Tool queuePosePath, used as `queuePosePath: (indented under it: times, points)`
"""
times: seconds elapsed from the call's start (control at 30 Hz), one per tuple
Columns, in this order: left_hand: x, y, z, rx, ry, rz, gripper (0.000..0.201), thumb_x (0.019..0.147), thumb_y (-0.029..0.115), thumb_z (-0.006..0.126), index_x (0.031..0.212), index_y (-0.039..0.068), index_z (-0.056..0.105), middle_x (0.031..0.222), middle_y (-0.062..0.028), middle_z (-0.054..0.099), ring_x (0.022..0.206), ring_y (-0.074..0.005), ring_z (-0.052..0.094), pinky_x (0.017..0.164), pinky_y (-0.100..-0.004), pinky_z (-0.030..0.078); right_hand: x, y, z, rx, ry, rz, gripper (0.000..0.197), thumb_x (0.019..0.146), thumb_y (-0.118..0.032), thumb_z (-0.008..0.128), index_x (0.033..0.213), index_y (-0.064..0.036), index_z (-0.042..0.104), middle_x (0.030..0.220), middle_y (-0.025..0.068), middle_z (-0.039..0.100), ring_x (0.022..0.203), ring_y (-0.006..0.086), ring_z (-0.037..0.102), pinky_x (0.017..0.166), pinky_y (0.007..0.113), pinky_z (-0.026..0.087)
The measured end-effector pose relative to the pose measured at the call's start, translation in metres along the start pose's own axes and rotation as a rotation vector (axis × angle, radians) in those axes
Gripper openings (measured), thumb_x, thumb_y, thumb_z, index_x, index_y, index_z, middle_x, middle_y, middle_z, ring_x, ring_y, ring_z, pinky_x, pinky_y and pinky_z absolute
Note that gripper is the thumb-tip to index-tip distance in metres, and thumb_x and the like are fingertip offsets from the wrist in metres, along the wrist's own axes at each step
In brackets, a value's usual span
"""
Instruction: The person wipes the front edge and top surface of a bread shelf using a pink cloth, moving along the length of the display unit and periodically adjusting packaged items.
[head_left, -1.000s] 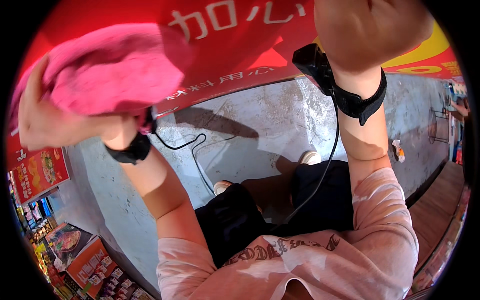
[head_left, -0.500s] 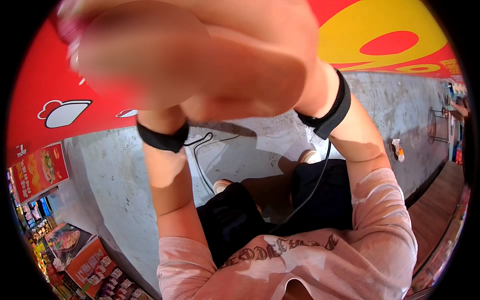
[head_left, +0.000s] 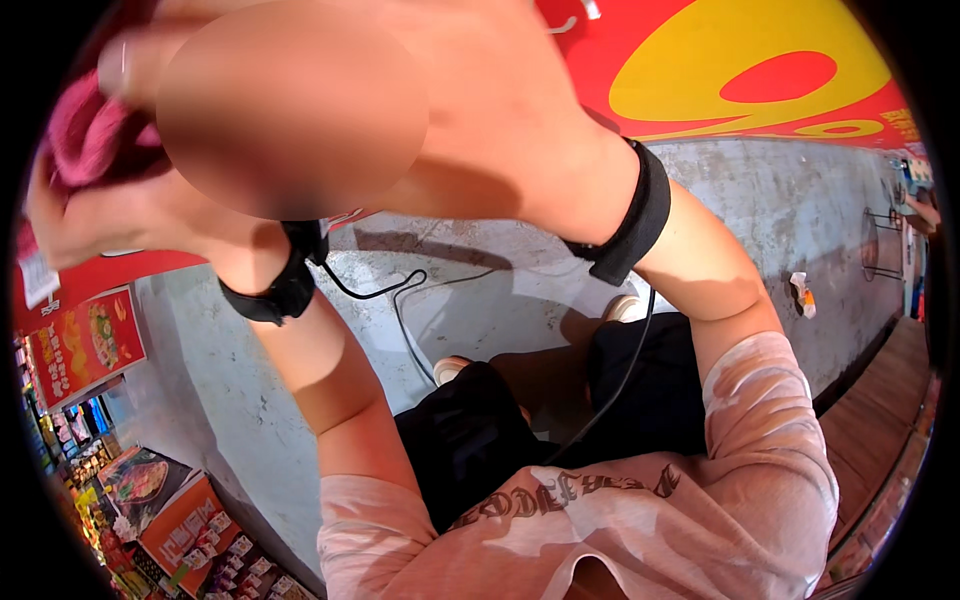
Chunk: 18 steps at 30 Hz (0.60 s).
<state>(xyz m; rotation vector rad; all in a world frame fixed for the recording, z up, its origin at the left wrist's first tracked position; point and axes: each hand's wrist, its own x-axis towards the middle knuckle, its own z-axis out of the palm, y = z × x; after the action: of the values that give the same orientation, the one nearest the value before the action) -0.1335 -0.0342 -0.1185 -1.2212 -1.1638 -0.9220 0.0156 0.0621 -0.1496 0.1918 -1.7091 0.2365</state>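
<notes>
Pink cloth (head_left: 75, 130), long axis hidden, bulges upward, clasped by left hand (head_left: 130, 215), grip unclear for right hand (head_left: 450, 100).

Pink cloth (head_left: 78, 140) gripped at the far left

The pink cloth is held in the left hand (head_left: 125, 215), and a white tag (head_left: 40, 281) is seen at its lower end. The right hand (head_left: 470, 110) is stretched across toward it; whether the cloth is touched by its fingertips cannot be told, as the middle is blurred. A black strap is worn on each wrist. Behind the hands, a red-and-yellow panel (head_left: 640, 112) is partly covered. Below, a grey floor (head_left: 250, 410) is crossed by a black cable (head_left: 352, 294).
</notes>
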Motion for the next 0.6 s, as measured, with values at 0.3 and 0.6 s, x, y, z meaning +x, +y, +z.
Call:
queuePosePath:
  times: [0.3, 0.6]
  points:
    - [0.007, 0.052, 0.052, -0.012, -0.031, 0.407, 0.054, 0.082, 0.019, 0.069, 0.125, -0.01, 0.053, 0.13, -0.0216, 0.052, 0.125, -0.0417, 0.049, 0.106, -0.0546, 0.04, 0.001, 0.019, -0.023, -0.01, -0.009, -0.006, 0.04, 0.083, -0.021, 0.058, 0.122, -0.0103, 0.06, 0.126, 0.004, 0.059, 0.124, 0.0193, 0.051, 0.106, 0.04, 0.038]
    - [0.003, 0.071, 0.037, -0.426, 0.216, -0.554, 0.05, 0.092, 0.029, 0.053, 0.134, 0.009, 0.036, 0.122, -0.0148, 0.044, 0.106, -0.0304, 0.055, 0.091, -0.0441, 0.05, -0.01, 0.029, 0.002, -0.046, 0.086, -0.09, 0.044, 0.088, -0.02, 0.05, 0.129, -0.0056, 0.055, 0.135, 0.0095, 0.054, 0.132, 0.0228, 0.046, 0.109, 0.044, 0.034]
